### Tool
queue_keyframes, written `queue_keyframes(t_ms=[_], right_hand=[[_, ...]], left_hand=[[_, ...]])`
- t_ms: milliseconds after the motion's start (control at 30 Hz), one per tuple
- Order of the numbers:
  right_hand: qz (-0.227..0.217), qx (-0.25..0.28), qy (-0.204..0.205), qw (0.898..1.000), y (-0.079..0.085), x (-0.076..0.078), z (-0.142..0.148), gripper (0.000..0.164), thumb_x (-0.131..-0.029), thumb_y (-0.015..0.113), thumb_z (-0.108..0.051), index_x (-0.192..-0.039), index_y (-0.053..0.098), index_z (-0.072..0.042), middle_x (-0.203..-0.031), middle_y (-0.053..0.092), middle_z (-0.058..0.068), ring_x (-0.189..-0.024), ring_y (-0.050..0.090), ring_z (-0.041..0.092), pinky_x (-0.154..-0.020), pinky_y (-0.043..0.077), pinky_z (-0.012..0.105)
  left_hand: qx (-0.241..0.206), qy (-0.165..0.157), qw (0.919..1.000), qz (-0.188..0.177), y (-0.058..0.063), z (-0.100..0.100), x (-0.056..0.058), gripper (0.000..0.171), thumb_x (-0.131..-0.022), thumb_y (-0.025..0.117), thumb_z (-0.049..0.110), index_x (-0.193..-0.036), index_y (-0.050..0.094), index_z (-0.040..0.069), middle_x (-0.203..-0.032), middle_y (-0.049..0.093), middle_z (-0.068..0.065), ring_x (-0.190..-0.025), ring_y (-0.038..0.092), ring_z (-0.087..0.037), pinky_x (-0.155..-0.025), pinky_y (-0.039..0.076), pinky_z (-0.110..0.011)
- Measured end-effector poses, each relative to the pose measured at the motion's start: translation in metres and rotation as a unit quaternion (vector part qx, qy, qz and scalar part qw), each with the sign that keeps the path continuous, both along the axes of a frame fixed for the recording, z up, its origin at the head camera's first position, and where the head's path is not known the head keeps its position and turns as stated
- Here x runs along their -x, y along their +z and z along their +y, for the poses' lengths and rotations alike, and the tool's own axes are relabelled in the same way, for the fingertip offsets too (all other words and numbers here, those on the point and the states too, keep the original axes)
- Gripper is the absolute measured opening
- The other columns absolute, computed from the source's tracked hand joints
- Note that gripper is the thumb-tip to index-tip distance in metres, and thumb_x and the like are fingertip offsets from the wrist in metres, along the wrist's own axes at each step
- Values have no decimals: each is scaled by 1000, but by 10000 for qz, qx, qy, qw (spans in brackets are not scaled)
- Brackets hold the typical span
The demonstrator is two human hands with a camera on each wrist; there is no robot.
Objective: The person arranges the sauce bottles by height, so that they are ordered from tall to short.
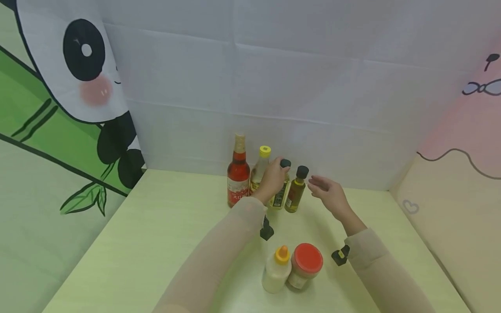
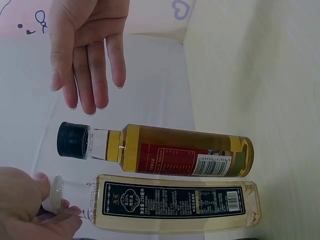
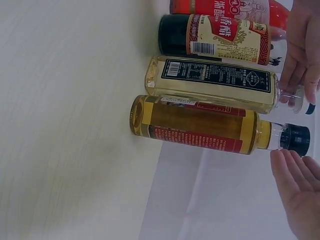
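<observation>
Seen from the head, the left grip point(image 1: 272, 179) curls round the neck of the black-label bottle point(image 1: 278, 201), just under its dark cap, and the body runs from the hand toward six o'clock. That bottle appears to stand on the desk point(image 1: 156, 226), its long axis near upright. At its three o'clock, just beside it, the amber bottle point(image 1: 295, 193) stands upright too. The right grip point(image 1: 328, 193) is empty, its fingers extended; the amber bottle's cap lies at ten o'clock from it, a small gap off the fingertips. The relation that counts, I judge, is this: the left hand is nearer the black-label bottle, the right nearer the amber one, which stands between the right hand and the held bottle.
</observation>
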State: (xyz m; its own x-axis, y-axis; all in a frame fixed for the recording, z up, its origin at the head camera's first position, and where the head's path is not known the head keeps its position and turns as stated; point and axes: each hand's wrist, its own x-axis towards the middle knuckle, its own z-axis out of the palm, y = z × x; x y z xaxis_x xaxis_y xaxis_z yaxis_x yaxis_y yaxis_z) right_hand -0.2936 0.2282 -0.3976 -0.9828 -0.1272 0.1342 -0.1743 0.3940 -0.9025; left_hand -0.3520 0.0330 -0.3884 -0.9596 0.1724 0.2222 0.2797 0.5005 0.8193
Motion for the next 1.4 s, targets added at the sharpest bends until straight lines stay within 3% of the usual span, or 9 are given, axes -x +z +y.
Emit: queue_keyframes(t_ms=[200, 433, 667, 933, 1133, 1400], right_hand=[[-18, -20, 131, 9999, 0, -12, 0, 57, -99, 60, -21, -144, 39, 7, -138, 49, 24, -121, 53, 36, -90, 51, 32], [-143, -155, 216, 9995, -1, -29, 1, 58, -98, 62, -26, -143, 42, 4, -137, 52, 22, -118, 56, 35, -94, 48, 43], [-118, -171, 426, 9989, 0, -47, 3, 55, -98, 62, -23, -141, 44, 5, -136, 53, 23, -118, 57, 35, -91, 51, 33], [-147, -293, 730, 9968, 3, -66, 2, 55, -95, 66, -26, -138, 48, 3, -132, 57, 20, -116, 58, 34, -91, 51, 33], [-72, -265, 1188, 9925, 2, -82, 1, 49, -95, 66, -17, -136, 50, 4, -131, 58, 19, -118, 56, 35, -91, 50, 31], [-80, -359, 1411, 9893, 0, -94, 1, 46, -95, 65, -17, -135, 53, 3, -130, 58, 18, -117, 57, 35, -91, 50, 31]], left_hand=[[55, 43, 9999, -72, 1, 0, -1, 44, -104, 50, 22, -141, 43, 0, -133, 54, -16, -123, 52, -26, -102, 42, -38], [154, 73, 9998, -95, 1, 0, 0, 44, -104, 49, 23, -141, 43, 0, -133, 54, -16, -124, 51, -26, -103, 41, -39], [189, 104, 9998, -21, 0, 0, 0, 43, -104, 49, 23, -140, 43, 0, -134, 54, -16, -123, 51, -25, -103, 41, -38], [167, 91, 9998, 0, 0, 0, -1, 43, -104, 49, 23, -140, 43, -1, -133, 55, -16, -122, 52, -25, -102, 42, -37], [106, 94, 9999, -14, 0, -1, -1, 43, -104, 49, 23, -140, 43, 0, -132, 55, -15, -122, 53, -25, -102, 42, -38], [116, 53, 9999, 52, -2, -2, 1, 44, -104, 50, 23, -140, 43, 0, -132, 55, -16, -121, 53, -26, -102, 43, -39]])
